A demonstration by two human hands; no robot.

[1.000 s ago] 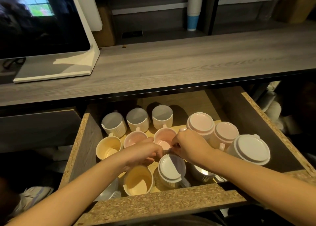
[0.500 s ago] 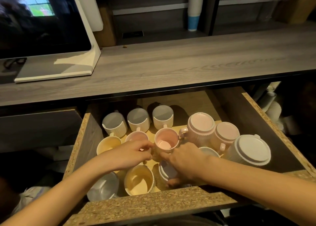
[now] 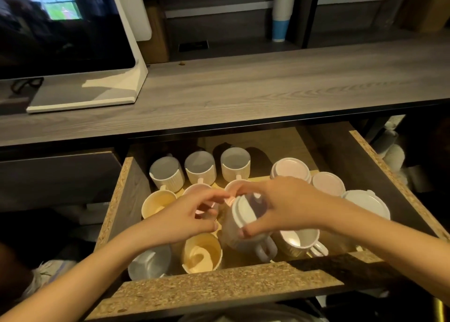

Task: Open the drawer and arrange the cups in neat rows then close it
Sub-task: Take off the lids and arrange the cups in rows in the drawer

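The drawer [image 3: 219,287] stands open under the wooden counter, full of ribbed cups. Three white cups [image 3: 199,166] line the back row. Behind my hands a yellow cup [image 3: 158,201] and two pink cups form a second row. My right hand [image 3: 280,202] is shut on a white lidded cup [image 3: 243,226], lifted and tilted, handle down. My left hand [image 3: 187,217] hovers beside it with fingers curled near a pink cup's rim, holding nothing that I can see. A yellow cup [image 3: 202,256] and a white cup [image 3: 151,263] sit at the front.
Two pink lidded cups [image 3: 327,183] and a white lidded cup [image 3: 365,203] stand at the drawer's right. An open white cup [image 3: 299,241] sits front right. On the counter [image 3: 243,88] stand a monitor [image 3: 60,29] and, further back, a white and blue tumbler [image 3: 282,12].
My right hand has picked up the white lidded cup from the front of the drawer and raised it, tilted. My left hand drew back slightly from the pink cup.
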